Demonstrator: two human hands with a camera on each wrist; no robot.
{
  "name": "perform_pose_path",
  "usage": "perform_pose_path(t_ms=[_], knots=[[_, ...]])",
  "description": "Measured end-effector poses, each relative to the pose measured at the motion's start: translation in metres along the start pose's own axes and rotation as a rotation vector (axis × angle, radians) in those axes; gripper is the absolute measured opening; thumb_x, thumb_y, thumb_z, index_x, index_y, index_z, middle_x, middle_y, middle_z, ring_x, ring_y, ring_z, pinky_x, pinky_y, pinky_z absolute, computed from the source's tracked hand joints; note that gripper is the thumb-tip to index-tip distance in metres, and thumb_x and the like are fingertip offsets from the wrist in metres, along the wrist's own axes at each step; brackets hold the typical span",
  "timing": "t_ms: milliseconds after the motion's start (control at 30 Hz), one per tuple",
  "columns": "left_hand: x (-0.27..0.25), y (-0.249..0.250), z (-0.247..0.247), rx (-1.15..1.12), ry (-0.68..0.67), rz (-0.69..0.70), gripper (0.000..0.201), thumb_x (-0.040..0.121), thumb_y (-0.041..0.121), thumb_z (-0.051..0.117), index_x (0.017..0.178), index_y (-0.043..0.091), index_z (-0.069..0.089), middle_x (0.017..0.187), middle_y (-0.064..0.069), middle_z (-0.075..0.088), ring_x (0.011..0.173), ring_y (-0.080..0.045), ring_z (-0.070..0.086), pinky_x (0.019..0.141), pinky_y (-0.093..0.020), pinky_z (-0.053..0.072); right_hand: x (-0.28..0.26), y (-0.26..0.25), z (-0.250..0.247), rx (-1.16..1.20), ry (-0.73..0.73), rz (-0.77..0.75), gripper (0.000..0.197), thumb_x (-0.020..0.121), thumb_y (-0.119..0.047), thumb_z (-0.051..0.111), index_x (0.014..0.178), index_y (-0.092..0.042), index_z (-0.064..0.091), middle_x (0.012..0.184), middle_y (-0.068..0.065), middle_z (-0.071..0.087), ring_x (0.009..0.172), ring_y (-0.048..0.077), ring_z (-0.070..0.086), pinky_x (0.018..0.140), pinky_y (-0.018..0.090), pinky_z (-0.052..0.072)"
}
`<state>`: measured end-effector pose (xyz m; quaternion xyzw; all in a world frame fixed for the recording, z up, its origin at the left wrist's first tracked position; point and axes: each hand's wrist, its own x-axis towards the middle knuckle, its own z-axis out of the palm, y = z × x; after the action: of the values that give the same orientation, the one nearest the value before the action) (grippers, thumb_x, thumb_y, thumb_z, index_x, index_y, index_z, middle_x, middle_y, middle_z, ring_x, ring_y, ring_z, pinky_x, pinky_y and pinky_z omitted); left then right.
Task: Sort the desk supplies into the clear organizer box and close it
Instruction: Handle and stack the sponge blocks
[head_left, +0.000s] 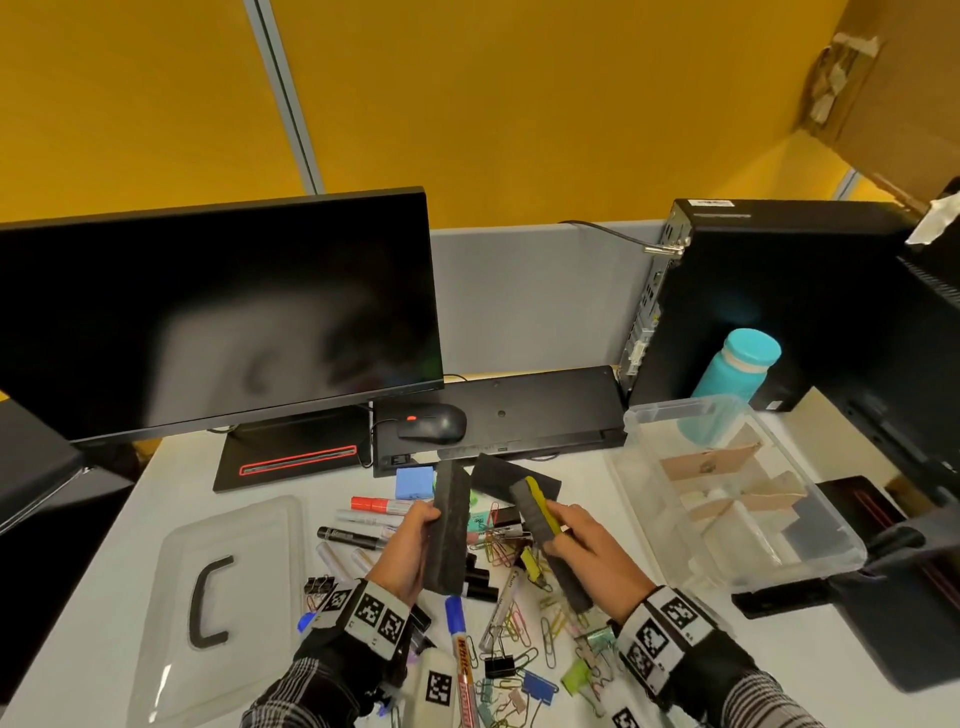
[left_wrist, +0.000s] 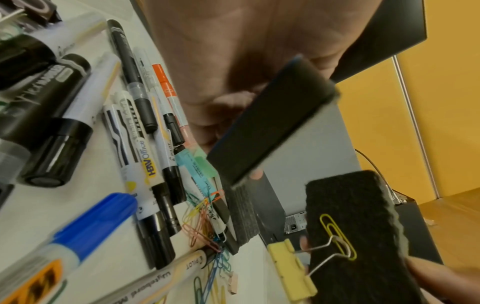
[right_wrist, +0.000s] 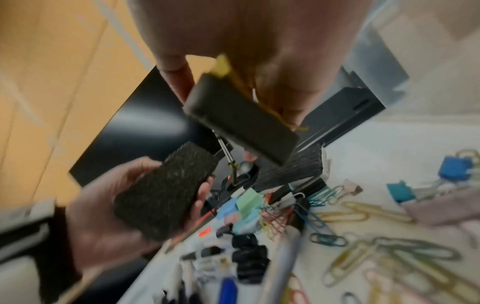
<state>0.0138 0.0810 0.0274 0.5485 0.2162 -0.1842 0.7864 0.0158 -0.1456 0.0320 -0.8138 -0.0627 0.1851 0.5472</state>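
Clear organizer box (head_left: 810, 558) sits open on the counter (head_left: 130, 499), right of the marker-and-clip pile — lid (head_left: 223, 597) lying left of it. Left hand (head_left: 408, 551) grips one black eraser (head_left: 449, 530); right hand (head_left: 589, 551) grips another eraser (head_left: 540, 525) with a yellow clip (left_wrist: 337, 236) snagged on it — likely to ride into the wrong compartment.

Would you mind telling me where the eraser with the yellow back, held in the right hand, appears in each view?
Head: yellow-backed eraser, centre, right of the other eraser.
Left wrist: lower right, yellow paper clip stuck on its felt.
Right wrist: upper centre.
Shared landmark: the other eraser, in the left hand.
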Motion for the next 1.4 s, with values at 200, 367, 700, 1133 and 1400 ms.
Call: perform_pose_path(t_ms=[200, 367, 700, 1133, 1400], knots=[[0.004, 0.003, 0.004, -0.015, 0.041, 0.008, 0.034, 0.097, 0.028, 0.034, 0.106, 0.004, 0.056, 0.102, -0.024, 0.064, 0.085, -0.030, 0.062, 0.077, -0.039, 0.049, 0.014, -0.006, -0.003, 0.465, 0.007, 0.157, 0.038, 0.082, -0.039, 0.047, 0.106, -0.017, 0.066, 0.093, 0.009, 0.070, 0.084, 0.021, 0.064, 0.077, 0.034, 0.049], [0.005, 0.006, 0.015, 0.085, 0.079, 0.081, 0.045, 0.097, 0.041, 0.039, 0.109, 0.004, 0.062, 0.095, -0.015, 0.071, 0.084, -0.026, 0.068, 0.077, -0.039, 0.055, 0.024, 0.002, 0.011, 0.381, 0.074, 0.169, 0.032, 0.099, -0.027, 0.039, 0.103, -0.020, 0.070, 0.106, 0.008, 0.071, 0.105, 0.024, 0.064, 0.099, 0.046, 0.046], [0.003, 0.009, 0.025, 0.197, -0.077, 0.138, 0.055, 0.076, 0.051, 0.055, 0.121, 0.020, 0.056, 0.117, -0.008, 0.067, 0.109, -0.021, 0.064, 0.099, -0.041, 0.049, 0.027, -0.004, 0.036, 0.321, 0.004, 0.111, 0.028, 0.100, -0.023, 0.038, 0.109, -0.020, 0.065, 0.104, -0.002, 0.070, 0.098, 0.006, 0.065, 0.091, 0.024, 0.049], [0.006, 0.000, 0.025, 0.250, -0.068, 0.178, 0.068, 0.072, 0.065, 0.062, 0.128, 0.029, 0.049, 0.125, -0.003, 0.063, 0.116, -0.017, 0.059, 0.106, -0.044, 0.042, 0.013, -0.020, 0.031, -0.153, 0.196, -0.336, 0.026, 0.098, -0.026, 0.042, 0.122, -0.024, 0.051, 0.114, -0.012, 0.055, 0.103, -0.002, 0.054, 0.089, 0.014, 0.045], [0.013, 0.010, 0.019, 0.107, 0.042, 0.116, 0.079, 0.067, 0.071, 0.063, 0.129, 0.024, 0.053, 0.120, -0.010, 0.066, 0.111, -0.028, 0.063, 0.103, -0.051, 0.044, -0.012, -0.015, 0.034, -0.612, -0.047, -0.447, 0.059, 0.089, -0.037, 0.018, 0.144, -0.022, 0.034, 0.133, -0.006, 0.043, 0.111, 0.005, 0.047, 0.090, 0.011, 0.038]])
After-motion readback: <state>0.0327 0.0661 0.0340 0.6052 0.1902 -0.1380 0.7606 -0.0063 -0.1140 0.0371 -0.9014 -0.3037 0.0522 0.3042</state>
